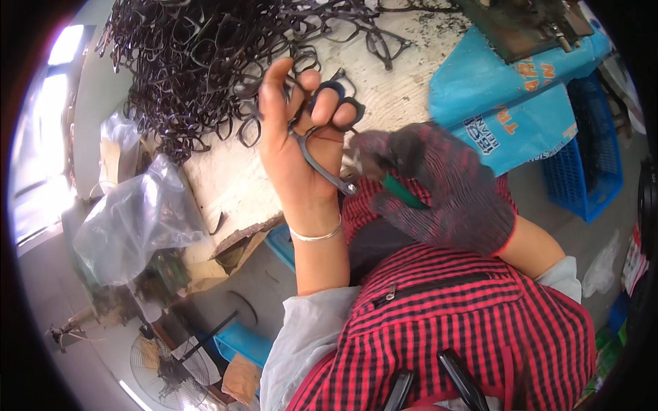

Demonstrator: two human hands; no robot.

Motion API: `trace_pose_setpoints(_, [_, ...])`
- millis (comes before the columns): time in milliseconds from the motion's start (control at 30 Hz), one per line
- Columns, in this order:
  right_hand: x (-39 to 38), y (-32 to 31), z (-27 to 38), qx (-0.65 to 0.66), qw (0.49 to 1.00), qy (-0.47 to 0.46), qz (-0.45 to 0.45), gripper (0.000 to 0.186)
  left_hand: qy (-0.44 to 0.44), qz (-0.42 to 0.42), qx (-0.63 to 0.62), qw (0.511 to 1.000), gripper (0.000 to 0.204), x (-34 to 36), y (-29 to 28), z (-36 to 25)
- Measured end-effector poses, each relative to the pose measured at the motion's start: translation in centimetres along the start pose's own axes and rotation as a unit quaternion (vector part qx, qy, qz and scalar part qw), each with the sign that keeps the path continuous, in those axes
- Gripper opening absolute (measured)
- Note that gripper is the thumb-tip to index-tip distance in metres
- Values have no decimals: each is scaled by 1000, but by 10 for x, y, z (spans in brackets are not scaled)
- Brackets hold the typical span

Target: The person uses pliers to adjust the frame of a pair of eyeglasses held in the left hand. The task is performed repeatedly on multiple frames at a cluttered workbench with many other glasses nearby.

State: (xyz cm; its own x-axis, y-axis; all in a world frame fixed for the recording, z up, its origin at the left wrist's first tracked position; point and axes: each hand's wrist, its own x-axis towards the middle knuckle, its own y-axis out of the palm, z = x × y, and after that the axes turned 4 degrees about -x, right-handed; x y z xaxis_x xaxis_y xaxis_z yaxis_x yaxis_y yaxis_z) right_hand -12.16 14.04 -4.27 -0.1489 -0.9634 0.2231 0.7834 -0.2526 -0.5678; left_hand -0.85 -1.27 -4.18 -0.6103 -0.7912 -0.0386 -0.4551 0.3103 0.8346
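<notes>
My left hand point(301, 137), bare with a silver bangle at the wrist, is palm up, fingers curled round a dark eyeglass frame point(315, 164); part of the frame lies across the palm and ends in a small metal tip. My right hand point(445, 185), in a dark red-flecked knit glove, grips a tool with a green handle point(404, 193), its metal head close beside the left palm and partly blurred. A large tangled heap of dark eyeglass frames point(178, 68) covers the back left of the pale, worn worktable point(391, 89), just beyond my left hand.
A blue printed sack point(466, 75) and a dark metal plate point(521, 27) lie at the back right. A blue plastic crate point(582, 164) stands at the right. Clear bags point(137, 226) hang over the left edge. A fan point(164, 363) and blue bin point(247, 342) are lower left.
</notes>
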Motion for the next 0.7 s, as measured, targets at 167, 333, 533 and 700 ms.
trace_pose_setpoints(167, [-13,-12,8,-183,982,-55,1,50,-8,42,27,999,35,-11,21,-19])
trace_pose_setpoints(333, [-13,-28,16,-266,960,-78,40,48,-22,28,104,994,38,-7,36,-19])
trace_pose_setpoints(533, [-7,-34,16,-334,936,-92,59,50,-52,17,103,993,36,-5,48,-16])
trace_pose_setpoints(700, [-11,-27,6,-159,983,-46,83,48,-51,19,46,997,31,-9,41,-11])
